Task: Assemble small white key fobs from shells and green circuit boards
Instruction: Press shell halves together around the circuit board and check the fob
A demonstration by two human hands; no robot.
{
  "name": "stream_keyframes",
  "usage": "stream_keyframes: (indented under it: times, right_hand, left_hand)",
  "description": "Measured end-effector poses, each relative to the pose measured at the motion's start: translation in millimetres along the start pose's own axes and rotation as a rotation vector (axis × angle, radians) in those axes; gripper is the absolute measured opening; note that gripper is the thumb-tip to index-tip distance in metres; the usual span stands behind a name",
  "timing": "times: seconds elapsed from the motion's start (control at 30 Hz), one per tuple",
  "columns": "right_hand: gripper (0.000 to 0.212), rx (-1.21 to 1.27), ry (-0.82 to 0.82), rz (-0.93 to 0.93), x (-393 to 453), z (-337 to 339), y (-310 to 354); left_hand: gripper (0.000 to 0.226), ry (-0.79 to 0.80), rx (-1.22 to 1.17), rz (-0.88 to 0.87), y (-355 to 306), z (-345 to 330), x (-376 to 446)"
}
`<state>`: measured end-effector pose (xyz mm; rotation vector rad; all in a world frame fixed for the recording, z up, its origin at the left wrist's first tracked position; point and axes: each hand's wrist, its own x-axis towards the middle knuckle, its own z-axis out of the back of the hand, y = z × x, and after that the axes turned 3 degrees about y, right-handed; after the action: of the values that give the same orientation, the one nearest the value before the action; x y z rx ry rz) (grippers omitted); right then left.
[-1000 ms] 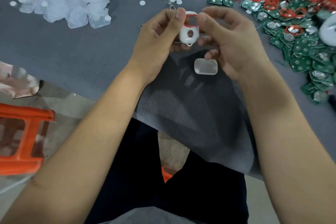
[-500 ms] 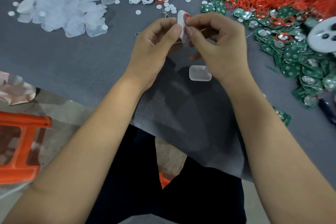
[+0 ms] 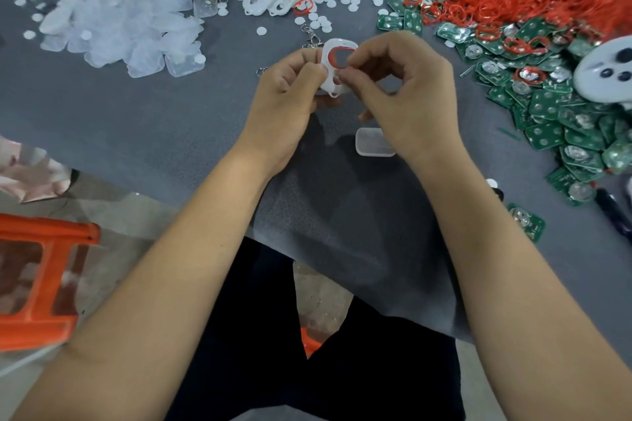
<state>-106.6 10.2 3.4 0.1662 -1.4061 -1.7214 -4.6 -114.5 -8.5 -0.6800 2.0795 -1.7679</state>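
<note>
Half a second ago the white shell (image 3: 333,69) stood edge-on; now it faces up above the grey surface (image 3: 136,120), left hand (image 3: 285,102) gripping it, right hand (image 3: 400,92) apparently seating its red ring (image 3: 337,57) (board not yet fitted).

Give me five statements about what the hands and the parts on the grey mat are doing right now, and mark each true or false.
1. Both hands hold one white shell fitted with a red ring. True.
2. The green circuit boards are piled on the person's left. False: they lie on the right.
3. A translucent cover lies on the grey mat near the right hand. True.
4. The left hand rests flat on the mat. False: it grips the shell.
5. An orange stool stands to the left. True.
</note>
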Motion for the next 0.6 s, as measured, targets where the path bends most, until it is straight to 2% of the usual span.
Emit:
stream_keyframes:
  times: [0.13,0.23,0.3,0.4,0.53,0.6]
  right_hand:
    - [0.019,0.332,-0.016,-0.247,1.4,2.7,3.9]
    - [0.011,0.597,0.119,-0.454,3.8,7.9,5.0]
    - [0.014,0.705,0.205,-0.539,3.4,10.1,5.3]
    - [0.017,0.831,0.192,-0.656,5.1,10.5,6.3]
    - [0.017,0.869,0.089,-0.679,5.5,10.5,6.5]
    - [0.014,0.847,0.084,-0.649,4.8,8.8,7.4]
  left_hand:
    - [0.021,0.001,-0.031,0.023,-1.3,1.0,0.7]
    - [0.020,0.057,0.063,0.002,-1.3,1.3,-0.3]
    - [0.023,0.061,0.102,-0.015,-0.9,1.0,-1.1]
    - [0.028,0.059,0.166,-0.074,0.0,0.0,-3.0]
    - [0.015,-0.046,0.539,-0.308,1.8,-5.5,-10.3]
    - [0.011,-0.104,0.593,-0.386,2.5,-5.4,-12.6]
